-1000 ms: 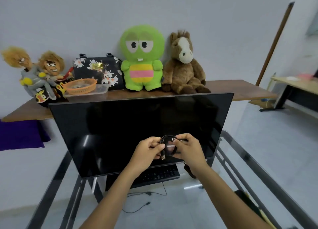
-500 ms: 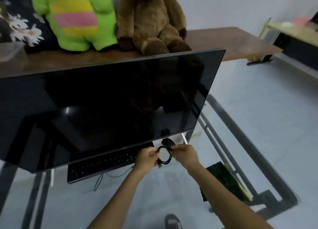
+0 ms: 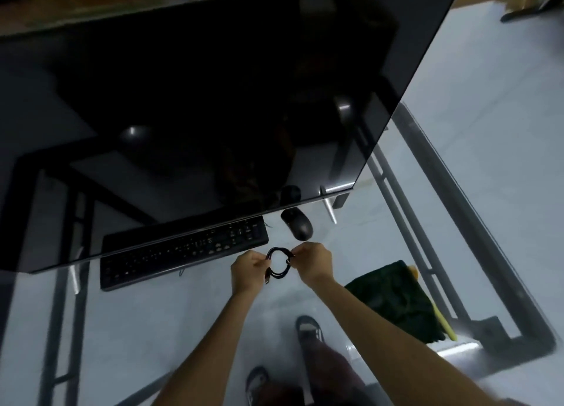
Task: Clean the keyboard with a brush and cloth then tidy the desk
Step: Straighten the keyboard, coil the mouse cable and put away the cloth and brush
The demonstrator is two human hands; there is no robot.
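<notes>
Left hand: pinching one side of a coiled black cable, held above the glass surface.
Right hand: pinching the opposite side of the same coil.
Keyboard: at 9 o'clock from the hands, far edge tucked under the dark monitor.
Mouse: at 12 o'clock from the coil, near it.
Cloth: dark green, at 4 o'clock from the hands, lying apart from the keyboard.
Brush: possibly the yellow handle showing beside the cloth; cannot tell.
Progress: apparently in the tidying stage, cable bundled but not yet put down; whether the keyboard is already cleaned cannot be told.
</notes>
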